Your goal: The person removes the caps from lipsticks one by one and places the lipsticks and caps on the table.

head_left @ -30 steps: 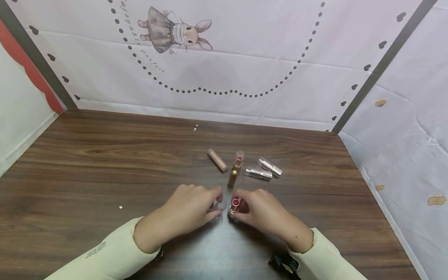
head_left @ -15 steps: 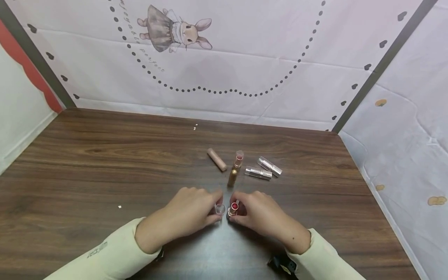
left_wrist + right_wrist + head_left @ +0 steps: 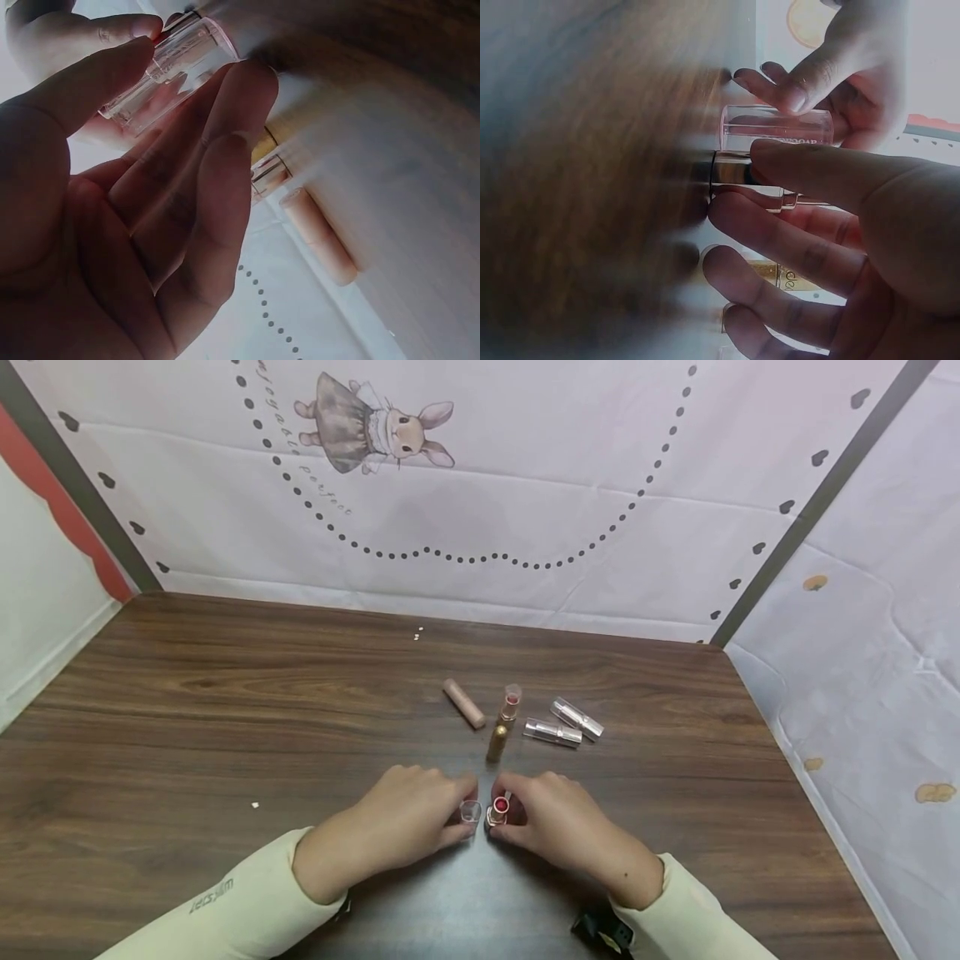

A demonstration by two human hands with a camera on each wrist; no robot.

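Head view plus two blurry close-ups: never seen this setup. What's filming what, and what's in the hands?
No machine here: a person works bare-handed, wearing three cameras. The wide picture comes from the head, looking down at a wooden table. The two close-ups come from the wrists, each looking along its own palm.

The left hand holds a clear lipstick cap. The right hand holds an uncapped red lipstick right beside it.

Farther back on the table lie a pink tube, a gold lipstick under a clear cap and two clear-cased tubes.
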